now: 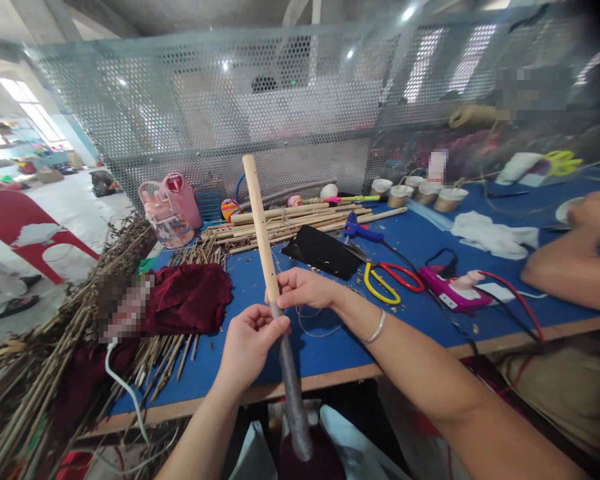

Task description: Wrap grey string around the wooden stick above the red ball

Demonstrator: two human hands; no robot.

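A pale wooden stick (260,220) stands tilted in front of me, and its lower part is a dark grey sleeve or wrapping (296,407) reaching down toward my lap. My left hand (255,340) is closed around the grey part just under the bare wood. Just above it, my right hand (305,290) pinches the stick where wood and grey meet. A thin wire or thread (320,331) loops on the blue table beneath my right hand; whether my fingers hold its end I cannot tell.
Scissors (390,283), a blue glue gun (363,229) and a black sheet (325,252) lie ahead. Wooden sticks (300,223) line the back; dried stems (130,360) and maroon cloth (190,298) are left. Right are a purple power strip (450,290) and another person's arm (570,257).
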